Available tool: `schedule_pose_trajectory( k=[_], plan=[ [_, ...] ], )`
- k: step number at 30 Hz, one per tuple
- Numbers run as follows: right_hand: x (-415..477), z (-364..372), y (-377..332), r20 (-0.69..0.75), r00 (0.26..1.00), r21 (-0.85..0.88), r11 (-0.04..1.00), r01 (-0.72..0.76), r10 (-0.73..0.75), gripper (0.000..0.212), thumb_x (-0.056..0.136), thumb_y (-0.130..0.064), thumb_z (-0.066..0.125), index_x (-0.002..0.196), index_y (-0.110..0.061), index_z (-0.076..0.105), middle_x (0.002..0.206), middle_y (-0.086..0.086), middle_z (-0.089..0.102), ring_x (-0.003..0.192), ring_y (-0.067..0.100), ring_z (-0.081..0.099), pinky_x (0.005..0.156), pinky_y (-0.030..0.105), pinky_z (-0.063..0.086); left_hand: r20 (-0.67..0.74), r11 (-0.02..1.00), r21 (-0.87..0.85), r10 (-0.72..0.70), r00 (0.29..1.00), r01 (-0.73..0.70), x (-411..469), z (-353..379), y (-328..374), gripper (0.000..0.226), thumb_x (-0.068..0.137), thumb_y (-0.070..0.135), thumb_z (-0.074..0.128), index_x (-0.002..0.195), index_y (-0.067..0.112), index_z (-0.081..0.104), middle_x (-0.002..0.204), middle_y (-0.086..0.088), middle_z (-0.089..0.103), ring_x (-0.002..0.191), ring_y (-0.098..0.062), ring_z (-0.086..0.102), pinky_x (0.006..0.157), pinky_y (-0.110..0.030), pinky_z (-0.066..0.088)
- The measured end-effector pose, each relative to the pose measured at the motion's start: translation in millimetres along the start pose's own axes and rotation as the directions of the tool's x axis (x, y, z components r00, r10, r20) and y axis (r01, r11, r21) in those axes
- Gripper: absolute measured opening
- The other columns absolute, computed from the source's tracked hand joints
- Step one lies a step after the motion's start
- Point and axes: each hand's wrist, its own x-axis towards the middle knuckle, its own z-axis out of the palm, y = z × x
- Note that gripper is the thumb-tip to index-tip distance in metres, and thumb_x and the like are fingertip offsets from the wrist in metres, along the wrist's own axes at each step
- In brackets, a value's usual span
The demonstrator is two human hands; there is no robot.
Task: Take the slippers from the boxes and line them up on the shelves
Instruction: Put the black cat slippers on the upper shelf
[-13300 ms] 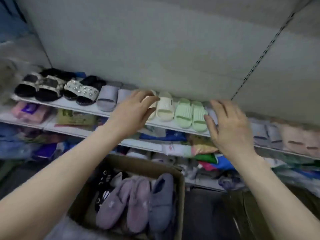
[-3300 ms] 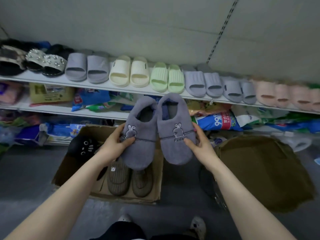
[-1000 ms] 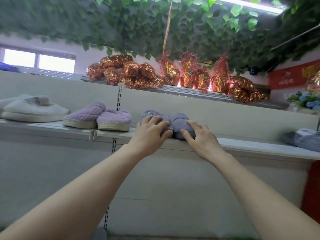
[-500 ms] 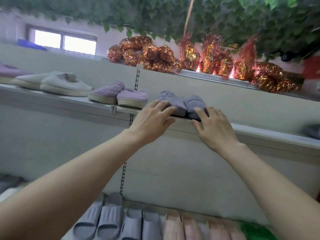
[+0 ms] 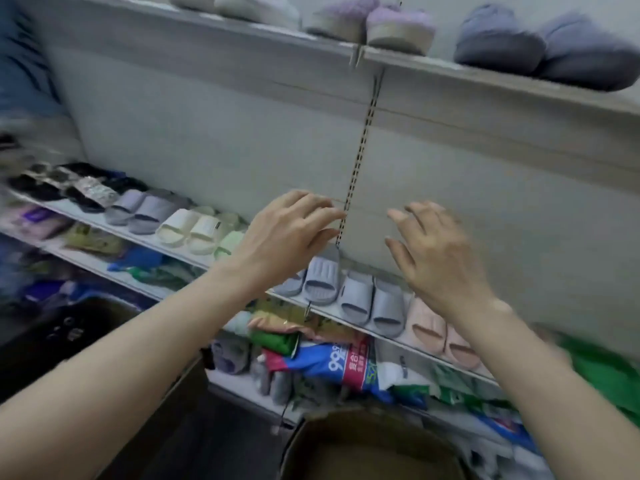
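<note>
My left hand (image 5: 291, 233) hangs empty, fingers loose; the brown cardboard box (image 5: 346, 422) below may hold more pairs; my right hand (image 5: 438, 258) is empty too. Upper right, the fuzzy blue-grey closed-toe slippers (image 5: 502, 43) sit paired on the white top shelf (image 5: 485, 79), done.

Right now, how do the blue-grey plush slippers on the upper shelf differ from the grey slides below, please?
The blue-grey plush slippers are fuzzy and closed-toed; the grey slides are smooth and open-toed. The plush slippers are darker and bulkier, the slides paler and flatter. Both stand paired.
</note>
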Motion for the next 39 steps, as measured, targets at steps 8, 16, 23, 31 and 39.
schedule_pose_trajectory(
  k=[8,16,23,31,39],
  plan=[
    [-36.7,78.0,-150.4,0.141,0.984,0.212,0.974,0.080,-0.112,0.038,0.098,-0.031,0.047,0.123,-0.007,0.062,0.119,0.018,0.063,0.115,0.037,0.057,0.101,0.046,0.045,0.191,0.989,-0.028,-0.136,0.972,0.144,-166.9,-9.0,-59.8,0.024,0.096,0.022,0.052,0.110,0.009,0.067,0.108,-0.009,0.066,0.096,-0.028,0.059,0.086,-0.038,0.047],
    [-59.9,176.8,-338.1,0.404,0.908,0.443,0.892,-0.090,-0.109,0.036,0.097,-0.028,0.047,0.124,-0.009,0.063,0.124,0.012,0.061,0.117,0.031,0.056,0.105,0.041,0.041,0.478,0.910,-0.053,-0.339,0.810,0.412,-347.3,-30.2,-148.8,0.024,0.093,0.025,0.052,0.109,0.016,0.068,0.108,-0.004,0.067,0.098,-0.025,0.060,0.086,-0.036,0.048],
    [-69.8,266.2,-469.9,0.765,0.631,0.453,0.805,-0.383,-0.130,0.044,0.098,-0.030,0.050,0.140,-0.018,0.050,0.139,0.003,0.053,0.129,0.022,0.051,0.100,0.033,0.044,0.694,0.762,0.002,-0.468,0.547,0.648,-483.4,-27.5,-223.6,0.029,0.087,0.022,0.063,0.116,0.029,0.061,0.111,0.005,0.065,0.099,-0.019,0.060,0.080,-0.032,0.054],
    [-69.5,425.9,-534.2,0.925,0.278,0.373,0.764,-0.526,-0.260,0.053,0.101,-0.028,0.047,0.150,-0.019,0.032,0.148,0.003,0.038,0.130,0.024,0.046,0.100,0.035,0.045,0.819,0.634,0.151,-0.509,0.263,0.758,-572.8,38.9,-266.5,0.035,0.089,0.024,0.060,0.124,0.028,0.059,0.119,0.005,0.060,0.105,-0.018,0.058,0.082,-0.030,0.054],
    [-102.7,520.8,-588.3,0.959,0.036,0.263,0.840,-0.475,-0.280,0.059,0.099,-0.046,0.048,0.150,-0.022,0.032,0.155,0.002,0.026,0.143,0.029,0.021,0.111,0.040,0.032,0.831,0.489,0.276,-0.554,0.051,0.828,-628.0,139.4,-314.7,0.058,0.090,0.028,0.059,0.144,0.027,0.037,0.149,-0.002,0.035,0.135,-0.025,0.035,0.101,-0.037,0.046]
  ],
)
